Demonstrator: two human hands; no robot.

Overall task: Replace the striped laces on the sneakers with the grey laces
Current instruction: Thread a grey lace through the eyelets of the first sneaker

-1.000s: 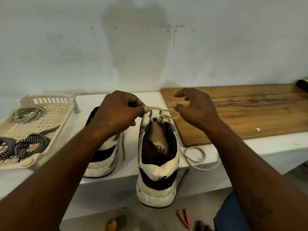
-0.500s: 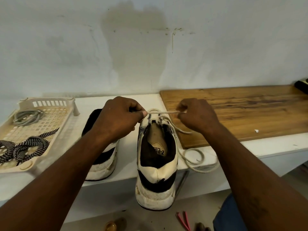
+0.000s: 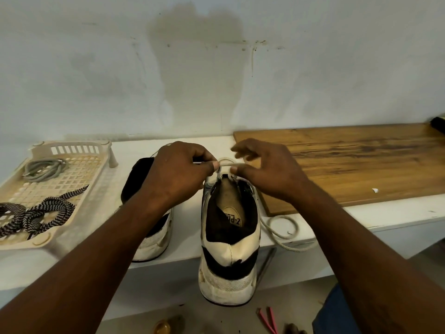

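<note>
Two black-and-white sneakers stand heel-first on the white shelf. The right sneaker (image 3: 228, 239) overhangs the front edge, and the left sneaker (image 3: 154, 242) is partly behind my left forearm. A pale grey lace (image 3: 228, 164) stretches across the top of the right sneaker. My left hand (image 3: 175, 174) pinches it between thumb and forefinger. My right hand (image 3: 269, 172) holds its other end at the thumb, the other fingers lifted and blurred. The lace's loose tail (image 3: 284, 235) coils on the shelf to the right. The striped laces (image 3: 41, 213) lie in the basket.
A cream plastic basket (image 3: 72, 143) at the left also holds a second grey lace (image 3: 42, 168). A wooden board (image 3: 349, 162) lies on the shelf (image 3: 385, 215) at the right. Below the shelf, a pink tool (image 3: 267, 319) lies on the floor.
My hands have drawn closer together over the right sneaker's top, shortening the stretch of lace between them. The fingers of my right hand have lifted and spread.
</note>
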